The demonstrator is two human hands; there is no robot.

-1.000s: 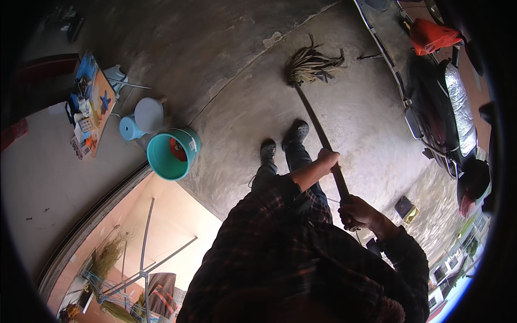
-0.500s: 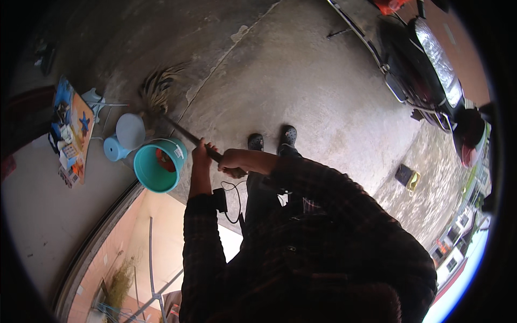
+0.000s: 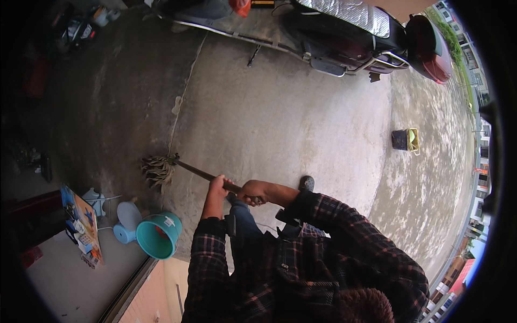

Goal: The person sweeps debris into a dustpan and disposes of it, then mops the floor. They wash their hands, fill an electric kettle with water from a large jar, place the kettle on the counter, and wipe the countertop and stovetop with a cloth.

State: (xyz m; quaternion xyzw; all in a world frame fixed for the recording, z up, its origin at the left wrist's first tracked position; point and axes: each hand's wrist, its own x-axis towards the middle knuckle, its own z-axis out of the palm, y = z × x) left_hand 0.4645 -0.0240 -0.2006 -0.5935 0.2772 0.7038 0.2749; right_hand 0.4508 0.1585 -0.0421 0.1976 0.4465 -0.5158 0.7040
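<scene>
Both my hands are wrapped round the wooden handle of a string mop (image 3: 200, 172). My left hand (image 3: 218, 185) grips further down the handle, closer to the mop head. Right behind it, my right hand (image 3: 254, 192) is closed near the handle's end. The grey strands of the mop head (image 3: 158, 170) lie on the concrete floor (image 3: 258, 118), at the edge of a darker patch to the left. A teal bucket (image 3: 145, 237) stands to the left of my left forearm, with something orange-red inside it.
Beside the bucket are a blue stool (image 3: 125, 232) and a low table (image 3: 85, 220) with small items on it. A parked scooter (image 3: 344, 40) stretches along the far side. A dark square bucket (image 3: 400, 140) stands on the rougher ground at the right.
My view has turned, so the scooter now lies across the top and the bucket sits lower. The mop head has moved nearer the floor's seam line. Both hands keep their hold.
</scene>
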